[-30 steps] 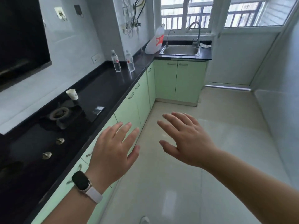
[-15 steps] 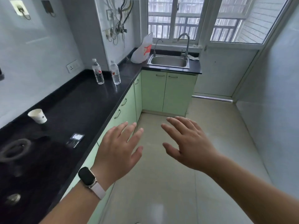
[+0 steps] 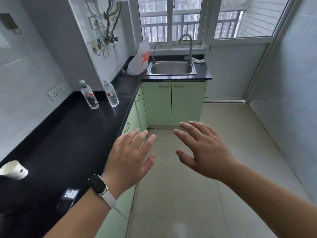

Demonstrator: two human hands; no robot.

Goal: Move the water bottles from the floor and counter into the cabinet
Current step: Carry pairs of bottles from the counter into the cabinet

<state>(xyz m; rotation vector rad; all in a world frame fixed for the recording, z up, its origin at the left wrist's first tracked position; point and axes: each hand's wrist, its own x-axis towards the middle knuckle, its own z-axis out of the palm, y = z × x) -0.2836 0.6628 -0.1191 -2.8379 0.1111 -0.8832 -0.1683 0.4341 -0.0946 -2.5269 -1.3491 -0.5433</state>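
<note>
Two clear water bottles with red labels stand upright on the black counter (image 3: 68,134): one bottle (image 3: 89,95) nearer the wall, the other bottle (image 3: 111,93) just right of it. Green cabinets (image 3: 173,103) run under the counter, their doors closed. My left hand (image 3: 132,152), with a watch on the wrist, hovers with fingers spread at the counter's front edge. To its right, over the floor, my right hand (image 3: 204,150) is also spread and holds nothing. Both hands are well short of the bottles.
A steel sink (image 3: 171,68) with a tap sits under the window, a white plastic bag (image 3: 139,60) beside it. A paper cup (image 3: 13,170) and a small dark card (image 3: 69,194) lie on the near counter. Loose wires (image 3: 108,38) hang on the wall. The tiled floor (image 3: 188,186) stretches ahead.
The view has advanced along the counter toward the bottles and sink; the cup and card slid to the lower left. Both hands stay spread and empty.
</note>
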